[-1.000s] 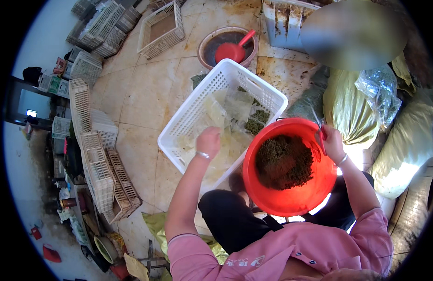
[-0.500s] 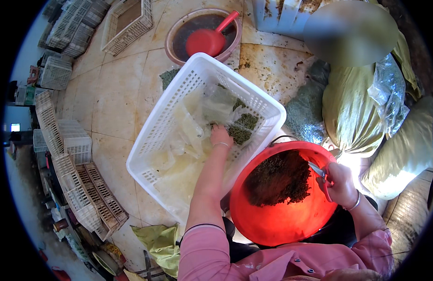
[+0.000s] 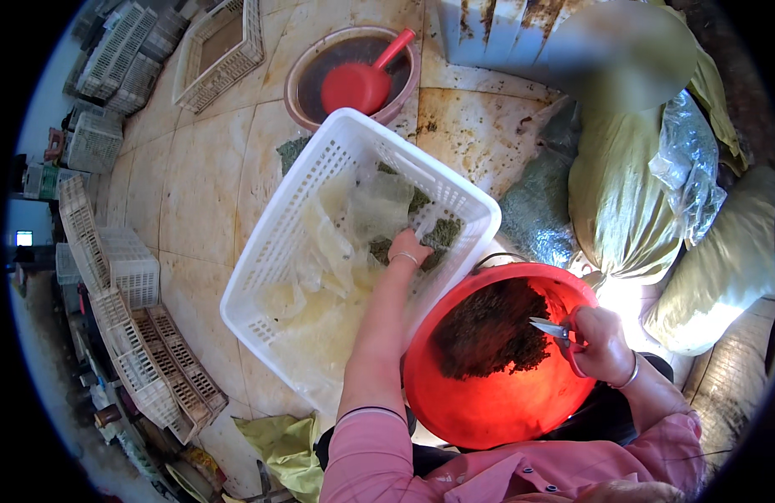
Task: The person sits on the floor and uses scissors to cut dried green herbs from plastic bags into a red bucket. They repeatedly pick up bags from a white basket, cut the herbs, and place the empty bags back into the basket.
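Note:
In a white plastic basket (image 3: 252, 308), my left hand (image 3: 408, 250) is down among clear plastic bags (image 3: 320, 277) and packets of green granular material (image 3: 444, 235); its fingertips are hidden, so I cannot tell whether it grips one. My right hand (image 3: 600, 345) is closed on red-handled scissors (image 3: 552, 328), blades pointing left over a red bucket (image 3: 488, 411) at my legs. Dark granular material (image 3: 488, 331) lies in the bucket, which is right of the basket, nearer me.
A basin (image 3: 304, 67) of dark liquid holds a red scoop (image 3: 354, 89) beyond the basket. Large sacks (image 3: 614, 201) lie at right, below a stained pale container (image 3: 496, 33). Plastic crates (image 3: 119, 352) stand at left; crumpled yellow-green sacking (image 3: 278, 448) lies lower left.
Since a second ago my left hand has moved forward and right, deeper into the basket among the packets. My right hand has come lower with the scissors, their blades swung from upward to leftward.

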Tool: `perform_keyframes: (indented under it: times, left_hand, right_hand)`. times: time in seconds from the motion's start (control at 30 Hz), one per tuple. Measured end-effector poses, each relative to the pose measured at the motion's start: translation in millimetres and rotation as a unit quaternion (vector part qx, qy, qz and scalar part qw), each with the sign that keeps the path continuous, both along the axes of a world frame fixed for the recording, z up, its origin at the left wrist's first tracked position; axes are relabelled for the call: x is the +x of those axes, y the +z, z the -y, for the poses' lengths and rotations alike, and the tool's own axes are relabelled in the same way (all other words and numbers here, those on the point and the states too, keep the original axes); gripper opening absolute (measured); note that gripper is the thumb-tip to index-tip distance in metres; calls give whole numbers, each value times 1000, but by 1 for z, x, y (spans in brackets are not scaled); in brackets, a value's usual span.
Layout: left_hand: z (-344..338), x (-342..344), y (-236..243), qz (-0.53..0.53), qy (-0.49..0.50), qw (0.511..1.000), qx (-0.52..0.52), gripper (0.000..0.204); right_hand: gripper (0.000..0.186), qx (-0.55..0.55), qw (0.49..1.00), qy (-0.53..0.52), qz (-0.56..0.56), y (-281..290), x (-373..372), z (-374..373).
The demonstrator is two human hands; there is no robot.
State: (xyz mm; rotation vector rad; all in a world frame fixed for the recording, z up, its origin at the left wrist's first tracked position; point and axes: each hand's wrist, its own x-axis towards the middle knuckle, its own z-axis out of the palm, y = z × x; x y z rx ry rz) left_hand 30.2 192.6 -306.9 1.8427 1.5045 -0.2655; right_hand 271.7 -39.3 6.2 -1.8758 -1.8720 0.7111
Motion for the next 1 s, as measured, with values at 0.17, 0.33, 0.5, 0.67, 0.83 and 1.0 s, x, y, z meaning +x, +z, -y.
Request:
perform_keyframes:
  times: [0.17, 0.33, 0.5, 0.67, 0.83, 1.0]
  left_hand:
    - [-2, -2, 32, -4, -69, 996, 49, 29]
    - [-24, -77, 113, 86, 14, 987, 133, 24]
    - [24, -89, 299, 265, 113, 952, 100, 18]
    - [105, -90, 368, 394, 87, 915, -18, 18]
    - [179, -46, 408, 369, -105, 923, -27, 16]
    - [216, -19, 426, 320, -203, 925, 32, 17]
  right_hand:
    - [20, 50, 999, 15, 13, -7, 2, 9]
    - [18, 61, 998, -7, 25, -7, 0, 18]
    - [19, 78, 995, -52, -27, 10, -10, 22]
    - [28, 96, 966, -143, -194, 35, -23, 33]
    - [26, 180, 974, -43, -134, 90, -21, 36]
    - [35, 95, 924, 19, -370, 77, -21, 58]
